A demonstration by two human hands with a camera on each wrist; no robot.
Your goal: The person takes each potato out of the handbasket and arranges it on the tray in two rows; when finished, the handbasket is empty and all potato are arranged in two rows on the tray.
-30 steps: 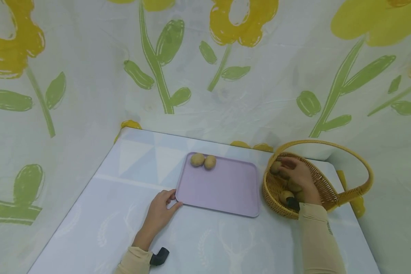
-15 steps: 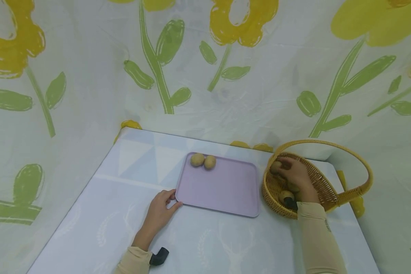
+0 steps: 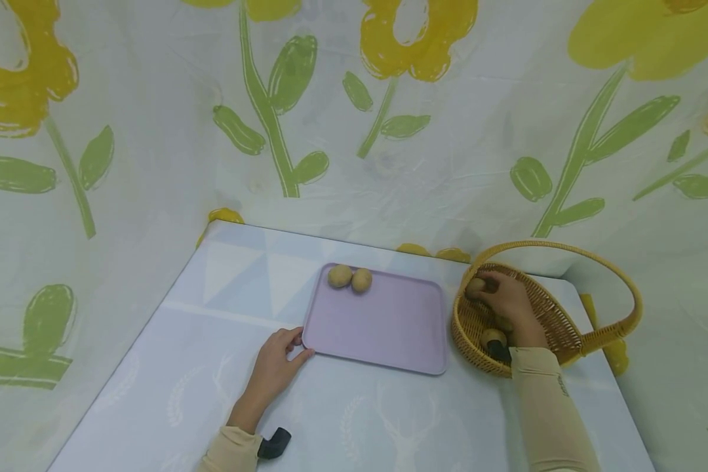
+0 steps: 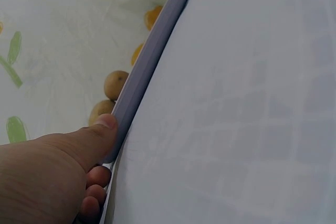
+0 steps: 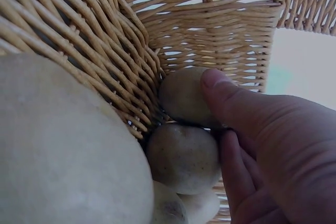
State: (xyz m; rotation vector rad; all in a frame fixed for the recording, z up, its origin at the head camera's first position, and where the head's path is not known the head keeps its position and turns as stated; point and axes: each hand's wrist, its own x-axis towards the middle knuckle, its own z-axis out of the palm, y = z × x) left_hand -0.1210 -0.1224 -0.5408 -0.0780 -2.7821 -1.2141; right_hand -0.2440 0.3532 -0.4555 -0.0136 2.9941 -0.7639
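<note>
A lilac tray (image 3: 383, 328) lies on the table with two potatoes (image 3: 351, 278) side by side in its far left corner. My left hand (image 3: 277, 364) grips the tray's near left corner; in the left wrist view the thumb (image 4: 107, 121) lies over the rim and the other fingers curl below. Inside the wicker basket (image 3: 478, 357), my right hand (image 3: 510, 301) holds a potato (image 5: 186, 95) against the far left wall, thumb on its side and its other fingers partly hidden. Under that one sits another potato (image 5: 184, 156), and more lie around it.
The basket's tall hoop handle (image 3: 566, 246) arches above and to the right of the right forearm. Close by the right wrist camera, a large potato (image 5: 68, 145) fills the left of that view. Flower-printed cloth (image 3: 354, 183) hangs behind the table (image 3: 330, 413).
My right hand's fingers have closed in around the potato by the basket's far left wall, and the wrist has shifted slightly left. The left hand and tray stay in place.
</note>
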